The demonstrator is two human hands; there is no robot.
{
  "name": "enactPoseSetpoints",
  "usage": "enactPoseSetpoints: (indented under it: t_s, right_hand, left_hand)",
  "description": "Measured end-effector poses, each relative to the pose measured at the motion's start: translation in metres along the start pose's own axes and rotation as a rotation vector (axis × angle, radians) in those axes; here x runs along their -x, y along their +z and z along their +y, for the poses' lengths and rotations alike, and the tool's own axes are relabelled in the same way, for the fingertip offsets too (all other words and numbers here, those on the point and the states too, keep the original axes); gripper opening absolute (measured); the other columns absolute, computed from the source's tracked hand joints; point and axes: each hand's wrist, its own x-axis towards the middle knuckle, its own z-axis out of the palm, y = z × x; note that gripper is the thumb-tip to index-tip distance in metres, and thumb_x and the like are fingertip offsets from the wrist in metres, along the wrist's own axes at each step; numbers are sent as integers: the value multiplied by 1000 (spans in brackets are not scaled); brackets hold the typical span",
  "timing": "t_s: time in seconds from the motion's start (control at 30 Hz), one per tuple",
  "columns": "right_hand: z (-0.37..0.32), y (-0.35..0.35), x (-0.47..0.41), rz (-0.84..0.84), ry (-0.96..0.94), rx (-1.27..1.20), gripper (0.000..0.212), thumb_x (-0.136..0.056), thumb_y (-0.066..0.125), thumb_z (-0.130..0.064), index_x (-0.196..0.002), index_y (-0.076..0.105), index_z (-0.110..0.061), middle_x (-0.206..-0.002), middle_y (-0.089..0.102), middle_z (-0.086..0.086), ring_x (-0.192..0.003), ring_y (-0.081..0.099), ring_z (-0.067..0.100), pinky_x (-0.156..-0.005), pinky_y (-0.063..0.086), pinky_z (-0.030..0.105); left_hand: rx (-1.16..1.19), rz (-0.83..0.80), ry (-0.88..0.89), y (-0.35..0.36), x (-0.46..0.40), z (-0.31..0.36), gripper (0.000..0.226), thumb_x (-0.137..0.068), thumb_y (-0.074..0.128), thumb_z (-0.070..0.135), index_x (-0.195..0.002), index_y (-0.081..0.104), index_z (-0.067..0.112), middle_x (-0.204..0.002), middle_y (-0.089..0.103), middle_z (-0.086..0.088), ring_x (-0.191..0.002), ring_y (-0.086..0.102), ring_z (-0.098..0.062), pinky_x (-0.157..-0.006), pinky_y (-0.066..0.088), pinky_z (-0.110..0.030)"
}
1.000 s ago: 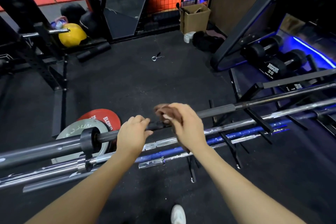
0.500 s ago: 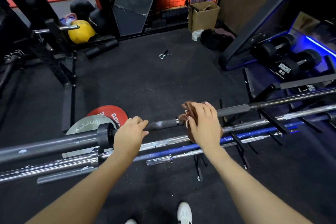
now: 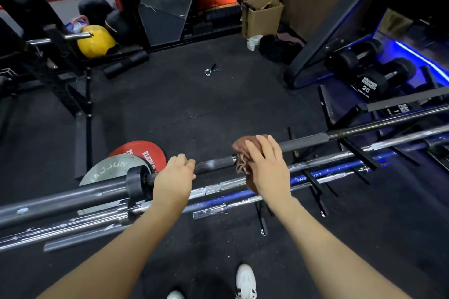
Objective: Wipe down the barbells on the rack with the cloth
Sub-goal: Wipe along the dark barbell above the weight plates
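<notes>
Closest of all were two white shoes [image 3: 246, 280] on the black floor [image 3: 184, 114], below the two arms.

The left hand [image 3: 173, 181] was curled around the top black bar [image 3: 213, 164], holding it tight. Just to the left of that grip sat the bar's fat black collar [image 3: 134, 183], and past it the thick grey sleeve went off to the left.

The right hand [image 3: 267, 165] lay on the same bar, a little way to the right of the left hand. Its fingers were bent over a brown cloth [image 3: 243, 153], pressing the cloth onto the bar. The cloth was bunched up and poked out on the left side of the hand and under the palm.

Just under both hands, more bars lay side by side on the black rack [image 3: 359, 155]: a shiny silver bar [image 3: 218, 187] and a blue bar [image 3: 315, 177].

Behind the left hand, a red plate [image 3: 138, 150] and a grey plate [image 3: 109, 170] lay on the floor, touching.

Farther out past the hands, a small metal clip [image 3: 211, 70] lay alone. Far to the right were black dumbbells [image 3: 369, 80]. Far back were a yellow ball [image 3: 96, 41] and a brown box [image 3: 263, 17].
</notes>
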Motion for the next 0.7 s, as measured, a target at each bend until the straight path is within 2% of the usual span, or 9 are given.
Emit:
enactPoseSetpoints:
  t_s: [0.1,0.17,0.3,0.43,0.53,0.63,0.7]
  right_hand:
    - [10,-3,-13,-103,-15,-88,48,-83,67,-13,-129,55,-17,-139,43,6,-132,25,26,-88,52,47]
    - [14,-8,-24,-151,-1,-120,40,-92,57,-21,-132,51,-21,-141,38,1,-134,22,22,-98,44,42]
    - [10,-10,-28,-144,-19,-119,36,-95,54,-24,-131,53,-21,-137,43,-2,-130,28,21,-104,35,32]
    - [10,2,-6,-15,-34,-52,38,-89,62,-18,-126,58,-12,-135,50,10,-131,38,35,-107,36,47]
    - [16,2,-16,23,-75,-17,32,-90,55,-29,-116,63,-13,-119,57,11,-116,51,35,-107,34,50]
    - [8,-9,-56,-167,36,43,34,-100,38,-34,-113,62,-13,-112,61,12,-107,53,33,-107,28,41]
    - [5,-14,-74,-281,149,66,38,-102,33,-34,-113,60,-10,-113,62,15,-107,54,35,-100,31,38]
  left_hand:
    - [3,3,5,0,-2,-3,32,-101,38,28,-129,48,15,-112,45,-2,-110,41,-18,-73,39,-29]
    - [15,-2,-4,-1,-5,-6,31,-101,39,27,-127,49,16,-111,45,0,-109,41,-17,-74,41,-30]
    - [0,-21,4,-2,-8,-10,30,-100,42,28,-126,52,16,-111,46,-1,-108,42,-17,-74,41,-30]
    - [2,-20,-2,-2,-4,-9,31,-101,42,26,-129,50,16,-111,45,0,-108,42,-16,-74,40,-28]
    - [-2,23,7,-1,-1,-7,31,-101,40,27,-127,51,15,-112,46,0,-108,43,-16,-76,40,-28]
    - [-1,51,12,1,0,-7,29,-101,39,27,-125,52,16,-109,46,1,-106,43,-15,-72,38,-26]
    - [1,52,26,0,2,-6,28,-102,39,27,-124,52,16,-107,44,2,-105,43,-14,-70,37,-26]
